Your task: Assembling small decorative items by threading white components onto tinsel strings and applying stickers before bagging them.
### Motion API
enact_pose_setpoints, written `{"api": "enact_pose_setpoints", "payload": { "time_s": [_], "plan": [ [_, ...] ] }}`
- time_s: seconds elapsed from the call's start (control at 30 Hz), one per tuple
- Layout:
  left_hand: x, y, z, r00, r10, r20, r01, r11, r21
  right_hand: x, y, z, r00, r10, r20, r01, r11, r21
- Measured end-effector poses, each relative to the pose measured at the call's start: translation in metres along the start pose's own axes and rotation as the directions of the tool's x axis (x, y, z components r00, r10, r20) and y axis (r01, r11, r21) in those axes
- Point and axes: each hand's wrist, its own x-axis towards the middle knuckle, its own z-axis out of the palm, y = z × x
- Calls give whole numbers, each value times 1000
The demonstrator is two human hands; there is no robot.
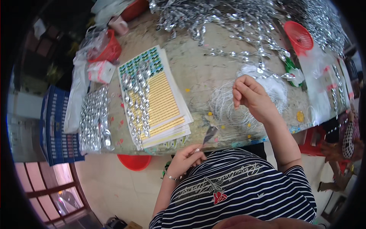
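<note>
My left hand (pixel 187 159) is closed near the table's front edge, close to my striped shirt. A dark silver, leaf-shaped foil piece (pixel 210 134) sticks up from its fingertips. Raised above a tangled heap of white thread (pixel 225 103), my right hand (pixel 248 94) has its fingers pinched together; whatever they hold is too fine to make out. To the left lies a stack of printed sheets (pixel 164 97), yellow with a blue-green patterned top part. Strands of twisted silver foil (pixel 135 103) rest across these sheets.
Large piles of silver strands (pixel 213 15) cover the far side. A red basket (pixel 299 36) stands at the far right, another red basket (pixel 108 47) at the far left. More silver twists (pixel 95 118) lie beside a blue box (pixel 57 126). Below the table edge is a red basin (pixel 134 162).
</note>
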Motion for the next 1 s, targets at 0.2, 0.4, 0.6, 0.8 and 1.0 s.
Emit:
{"api": "enact_pose_setpoints", "payload": {
  "time_s": [0.2, 0.4, 0.6, 0.8, 1.0],
  "plan": [
    [4, -3, -34, 859, 152, -489, -169, 986, 11, 14, 9, -30, 997, 70, -20, -73, 958, -278],
    [32, 31, -101, 490, 493, -719, -237, 869, 435, 57, 4, -90, 951, -279, -130, 66, 599, -798],
    [60, 53, -142, 453, 656, -604, 20, 670, 742, 108, 24, -128, 774, -608, 177, 147, -98, -984],
    [80, 48, -160, 432, 736, -521, 128, 522, 843, 128, 26, -124, 861, -482, 160, 72, -195, -978],
    [85, 48, -126, 290, 787, -544, 10, 566, 824, 120, -24, -110, 708, -677, 199, 245, -28, -969]
  ]
}}
